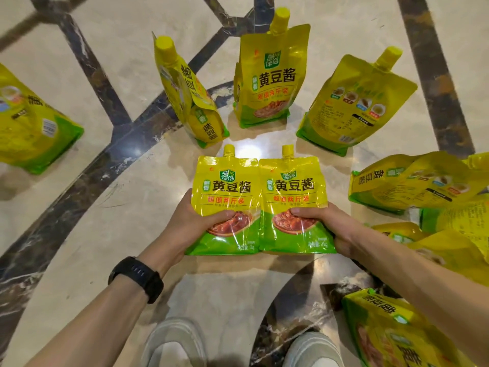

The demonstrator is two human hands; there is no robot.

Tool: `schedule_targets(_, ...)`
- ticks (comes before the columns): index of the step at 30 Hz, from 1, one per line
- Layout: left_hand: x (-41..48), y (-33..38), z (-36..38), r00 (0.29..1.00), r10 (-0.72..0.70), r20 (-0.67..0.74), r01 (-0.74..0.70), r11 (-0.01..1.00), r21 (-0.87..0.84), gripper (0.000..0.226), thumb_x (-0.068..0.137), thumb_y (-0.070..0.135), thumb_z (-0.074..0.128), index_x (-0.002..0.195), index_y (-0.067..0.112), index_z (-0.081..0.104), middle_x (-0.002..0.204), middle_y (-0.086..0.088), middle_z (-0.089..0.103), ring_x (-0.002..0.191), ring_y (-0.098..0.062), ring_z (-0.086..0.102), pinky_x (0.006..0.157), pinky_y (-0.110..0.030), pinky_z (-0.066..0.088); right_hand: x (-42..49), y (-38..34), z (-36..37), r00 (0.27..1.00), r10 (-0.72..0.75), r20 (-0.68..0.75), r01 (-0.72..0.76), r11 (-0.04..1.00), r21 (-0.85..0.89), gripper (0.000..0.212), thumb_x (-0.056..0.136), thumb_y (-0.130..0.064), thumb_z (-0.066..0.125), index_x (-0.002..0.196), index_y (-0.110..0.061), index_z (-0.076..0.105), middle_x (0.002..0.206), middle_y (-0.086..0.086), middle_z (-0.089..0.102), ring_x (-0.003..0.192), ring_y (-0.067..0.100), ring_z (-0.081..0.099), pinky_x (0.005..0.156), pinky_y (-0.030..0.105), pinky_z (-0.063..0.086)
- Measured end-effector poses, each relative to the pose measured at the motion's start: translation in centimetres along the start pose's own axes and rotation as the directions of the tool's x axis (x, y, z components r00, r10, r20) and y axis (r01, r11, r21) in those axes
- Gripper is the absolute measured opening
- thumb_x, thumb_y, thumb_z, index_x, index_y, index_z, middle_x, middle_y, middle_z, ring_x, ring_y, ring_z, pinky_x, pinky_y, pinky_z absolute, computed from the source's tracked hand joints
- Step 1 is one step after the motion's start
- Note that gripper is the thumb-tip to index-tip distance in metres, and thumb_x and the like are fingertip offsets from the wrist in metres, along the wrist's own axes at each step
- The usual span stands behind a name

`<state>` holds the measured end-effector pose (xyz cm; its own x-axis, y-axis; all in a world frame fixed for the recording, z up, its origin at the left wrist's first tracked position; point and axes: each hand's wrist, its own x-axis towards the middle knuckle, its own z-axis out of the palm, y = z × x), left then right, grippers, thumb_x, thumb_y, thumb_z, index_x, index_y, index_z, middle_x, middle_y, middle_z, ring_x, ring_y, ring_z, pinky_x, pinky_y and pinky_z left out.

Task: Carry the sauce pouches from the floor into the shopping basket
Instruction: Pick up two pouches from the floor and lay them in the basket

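Two soybean-sauce pouches held up side by side, edges touching: left pouch (225, 205) clamped in left hand (190, 221), right pouch (292, 207) in right hand (325, 229). Nearer than upright pouch (270, 78). Basket unseen; keep level, thumbs firm.

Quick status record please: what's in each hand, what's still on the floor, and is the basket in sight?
left hand: holds one sauce pouch, front up, spout away
right hand: holds a second pouch, edge to edge with the first
standing on floor: three pouches ahead, centre one facing the camera
lying on floor: one far left, several at right
shopping basket: not in view
wrist: black watch on the left
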<state>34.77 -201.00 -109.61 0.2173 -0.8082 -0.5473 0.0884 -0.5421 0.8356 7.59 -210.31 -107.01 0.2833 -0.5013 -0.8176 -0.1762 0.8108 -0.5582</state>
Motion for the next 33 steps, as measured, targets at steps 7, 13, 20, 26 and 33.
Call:
schedule_targets(7, -3.1, 2.6, 0.7, 1.0, 0.016, -0.011, -0.017, 0.994, -0.11, 0.086, 0.05, 0.028, 0.09, 0.13, 0.02, 0.059, 0.111, 0.002, 0.077, 0.1, -0.015, 0.074, 0.078, -0.027, 0.058, -3.9, -2.8, -0.1, 0.999, -0.05, 0.009, 0.05, 0.999, -0.006, 0.05, 0.065, -0.012, 0.078, 0.114, -0.012, 0.069, 0.101, 0.014, 0.077, 0.08, 0.025, 0.077, 0.06, 0.034, 0.061)
schedule_targets(13, -10.3, 13.5, -1.0, 0.999, 0.026, -0.048, -0.03, 0.995, -0.095, 0.094, 0.045, 0.033, 0.09, 0.131, 0.015, 0.06, 0.108, 0.003, 0.077, 0.095, -0.012, 0.075, 0.07, -0.019, 0.057, -14.3, -9.1, 2.3, 0.994, -0.113, 0.01, 0.112, 0.992, 0.052, 0.042, 0.058, -0.013, 0.081, 0.098, -0.02, 0.073, 0.094, 0.009, 0.079, 0.077, 0.023, 0.077, 0.058, 0.033, 0.06)
schedule_targets(20, -25.3, 36.3, -2.5, 0.998, 0.059, -0.001, -0.059, 0.998, 0.033, 0.074, 0.043, 0.039, 0.097, 0.109, 0.045, 0.065, 0.102, 0.016, 0.077, 0.089, -0.001, 0.074, 0.066, -0.011, 0.054, -38.2, -21.6, 5.6, 0.992, -0.118, -0.043, 0.124, 0.975, 0.182, 0.033, 0.06, -0.009, 0.082, 0.091, -0.021, 0.081, 0.092, 0.01, 0.079, 0.077, 0.025, 0.077, 0.058, 0.035, 0.06)
schedule_targets(26, -38.7, 57.8, -1.8, 0.983, 0.106, 0.152, -0.119, 0.99, 0.079, 0.099, 0.024, 0.067, 0.094, 0.116, 0.045, 0.062, 0.102, 0.019, 0.076, 0.09, 0.0, 0.073, 0.067, -0.011, 0.055, -63.4, -31.7, 9.2, 0.962, -0.146, -0.232, 0.203, 0.948, 0.246, 0.048, 0.059, -0.005, 0.088, 0.105, -0.012, 0.075, 0.102, 0.016, 0.077, 0.084, 0.031, 0.076, 0.063, 0.04, 0.061)
schedule_targets(33, -46.7, 71.9, 1.5, 0.837, 0.184, 0.515, -0.271, 0.957, 0.099, 0.104, 0.033, 0.044, 0.099, 0.127, 0.023, 0.059, 0.111, -0.004, 0.076, 0.102, -0.026, 0.074, 0.094, -0.053, 0.056, -81.8, -33.1, 12.4, 0.793, -0.284, -0.539, 0.5, 0.809, 0.309, 0.057, 0.057, -0.012, 0.088, 0.111, -0.013, 0.073, 0.108, 0.018, 0.075, 0.097, 0.037, 0.072, 0.084, 0.053, 0.059)
